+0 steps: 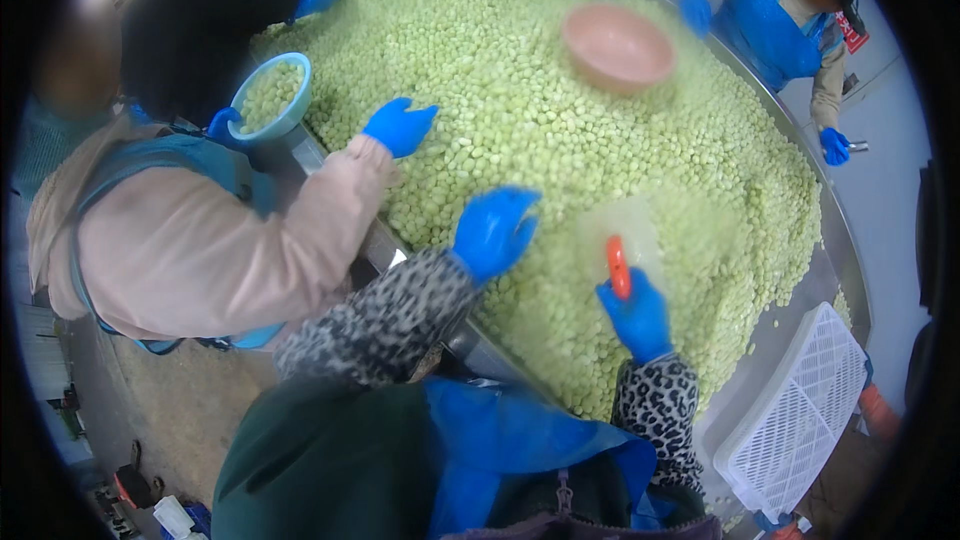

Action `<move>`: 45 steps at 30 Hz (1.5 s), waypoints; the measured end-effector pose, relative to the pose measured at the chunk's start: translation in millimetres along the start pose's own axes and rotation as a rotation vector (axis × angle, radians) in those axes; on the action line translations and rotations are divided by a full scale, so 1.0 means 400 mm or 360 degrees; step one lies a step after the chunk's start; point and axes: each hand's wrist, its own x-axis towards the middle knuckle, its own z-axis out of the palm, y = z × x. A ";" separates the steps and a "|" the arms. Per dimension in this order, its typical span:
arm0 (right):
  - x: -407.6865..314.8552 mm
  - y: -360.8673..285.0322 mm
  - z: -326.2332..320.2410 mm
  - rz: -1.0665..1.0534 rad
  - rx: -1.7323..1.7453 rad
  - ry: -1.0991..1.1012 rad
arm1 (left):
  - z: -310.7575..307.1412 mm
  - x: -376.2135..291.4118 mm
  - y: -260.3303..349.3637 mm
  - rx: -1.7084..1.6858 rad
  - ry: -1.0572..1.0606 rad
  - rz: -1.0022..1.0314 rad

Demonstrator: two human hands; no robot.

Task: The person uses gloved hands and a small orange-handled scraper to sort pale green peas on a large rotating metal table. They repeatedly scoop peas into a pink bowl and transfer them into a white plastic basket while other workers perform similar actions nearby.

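Note:
My left hand (491, 232), in a blue glove, hangs over the near left part of a wide heap of pale green, grape-like fruits (495, 135). Its fingers are apart and nothing is in them. In my right hand (641, 319), also gloved in blue, is the orange-red handle (618, 266) of a scoop or scraper. The tool's pale, translucent blade (626, 221) lies against the heap, with fruits blurred beside it. Leopard-print sleeves cover both my forearms.
A metal table (814, 281) with a raised rim bears the heap. A pink bowl (619, 49) sits on the fruits. Left, a co-worker's gloved hand (401, 127) reaches in beside a blue bowl (304, 101) of fruits. A white slotted tray (799, 412) tilts at right. Several people stand around.

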 end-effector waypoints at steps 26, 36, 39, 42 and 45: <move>-0.247 0.077 0.089 0.0585 0.0245 -0.0355 | 0.186 0.429 -0.229 -0.0426 -0.0216 -0.0786; -0.197 0.015 0.078 0.0372 -0.0061 -0.0427 | 0.069 0.788 -0.121 -0.1005 0.0277 -0.0254; -0.204 0.047 0.092 0.0300 0.0033 -0.0381 | -0.020 0.620 -0.076 -0.1260 0.0153 -0.0075; -0.188 0.090 0.134 0.0359 0.0268 -0.0418 | -0.113 0.388 -0.100 -0.0855 0.0031 -0.0433; -0.093 0.082 0.161 0.0241 0.0457 -0.0403 | -0.140 0.138 -0.218 -0.0603 0.0151 -0.0574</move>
